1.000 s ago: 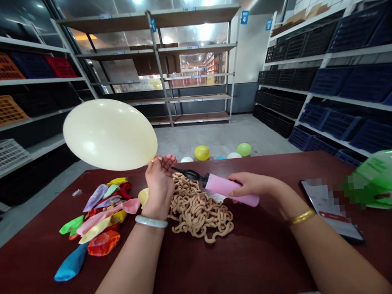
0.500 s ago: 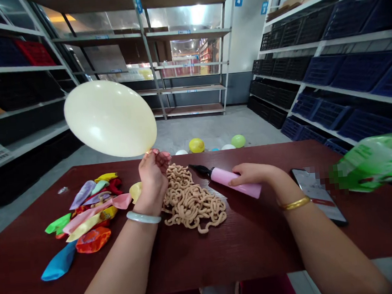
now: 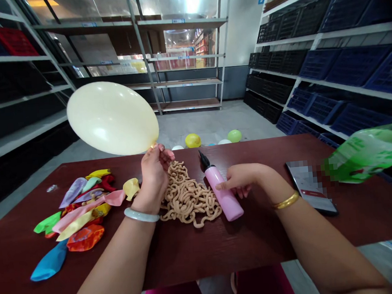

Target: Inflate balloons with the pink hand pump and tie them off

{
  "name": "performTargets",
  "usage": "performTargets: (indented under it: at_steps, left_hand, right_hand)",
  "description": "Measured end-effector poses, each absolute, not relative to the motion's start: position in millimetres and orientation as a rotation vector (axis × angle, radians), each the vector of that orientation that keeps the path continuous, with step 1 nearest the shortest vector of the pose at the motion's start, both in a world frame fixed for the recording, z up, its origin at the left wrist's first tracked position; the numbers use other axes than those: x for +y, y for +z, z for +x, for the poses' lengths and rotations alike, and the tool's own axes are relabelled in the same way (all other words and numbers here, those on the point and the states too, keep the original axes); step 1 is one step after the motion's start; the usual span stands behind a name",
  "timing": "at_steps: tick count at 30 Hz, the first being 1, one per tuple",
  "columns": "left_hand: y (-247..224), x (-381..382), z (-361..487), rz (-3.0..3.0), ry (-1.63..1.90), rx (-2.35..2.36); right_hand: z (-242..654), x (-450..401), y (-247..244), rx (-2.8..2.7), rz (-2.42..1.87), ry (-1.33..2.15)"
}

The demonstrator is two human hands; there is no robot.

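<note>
Left hand (image 3: 154,169) under balloon (image 3: 112,117), right hand (image 3: 242,179) on pump (image 3: 222,195)

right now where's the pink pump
In the head view the pink pump lies on the dark red table, just right of the tan cord pile, with the right hand touching it.

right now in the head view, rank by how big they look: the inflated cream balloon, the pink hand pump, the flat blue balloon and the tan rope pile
1. Inflated cream balloon, held up nearer the camera, so its lead is partly nearness.
2. Tan rope pile.
3. Pink hand pump and flat blue balloon: too alike to rank.
</note>
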State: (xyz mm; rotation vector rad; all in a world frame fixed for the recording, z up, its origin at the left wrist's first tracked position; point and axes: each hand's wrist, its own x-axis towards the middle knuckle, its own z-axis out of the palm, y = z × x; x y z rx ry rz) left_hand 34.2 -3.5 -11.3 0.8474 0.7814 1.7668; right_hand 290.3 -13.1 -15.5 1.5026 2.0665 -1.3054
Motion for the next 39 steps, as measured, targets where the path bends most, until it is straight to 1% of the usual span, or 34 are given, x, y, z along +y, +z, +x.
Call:
performTargets:
  at_steps: [3, 5, 7, 10, 11, 13, 14, 16, 21, 24, 26, 28, 32, 35, 37, 39]
  left_hand:
    - [-11, -5, 37, 0.883, 1.751, 0.781]
    - [-10, -7, 39, 0.891, 1.739, 0.789]
    - [-10, -8, 40, 0.894, 1.721, 0.805]
    - [-11, -10, 43, 0.916, 1.688, 0.819]
    - [-12, -10, 44, 0.922, 1.675, 0.824]
    - [-13, -11, 46, 0.932, 1.658, 0.834]
    - [-14, -11, 47, 0.939, 1.649, 0.838]
    - [-15, -11, 48, 0.96, 1.64, 0.839]
    - [-16, -11, 49, 0.977, 1.651, 0.839]
    - [-14, -12, 49, 0.955, 1.65, 0.848]
    - [-12, -13, 48, 0.932, 1.655, 0.863]
    - [-10, -14, 47, 0.912, 1.673, 0.879]
    - [-6, -15, 44, 0.869, 1.697, 0.923]
    - [-3, -15, 42, 0.852, 1.7, 0.935]
    - [-2, -15, 41, 0.845, 1.691, 0.927]
    - [-3, -15, 40, 0.835, 1.656, 0.916]
  right_hand:
    - [295, -11, -13, 2.042, 1.54, -1.325]
    - [297, -9, -9, 2.113, 1.578, -1.229]
    - [297, -6, -7, 2.335, 1.724, -0.937]
    - [287, -2, -10, 2.838, 1.878, -0.414]
    - [281, -1, -12, 3.028, 1.815, -0.34]
    - [266, 1, -17, 3.346, 1.524, -0.33]
    - [258, 1, -19, 3.42, 1.38, -0.334]
    - [241, 0, -21, 3.43, 1.223, -0.303]
    - [211, -6, -17, 3.231, 1.09, -0.112]
    - [205, -5, -8, 3.183, 1.078, -0.146]
    - [208, -2, 1, 3.216, 1.125, -0.317]
    - [214, 1, 13, 3.266, 1.188, -0.638]
    - [224, 2, 32, 3.167, 1.279, -1.53]
    - [223, 0, 41, 3.027, 1.322, -2.131]
    - [221, -3, 47, 2.931, 1.238, -2.518]
    - [220, -6, 52, 2.784, 1.041, -2.838]
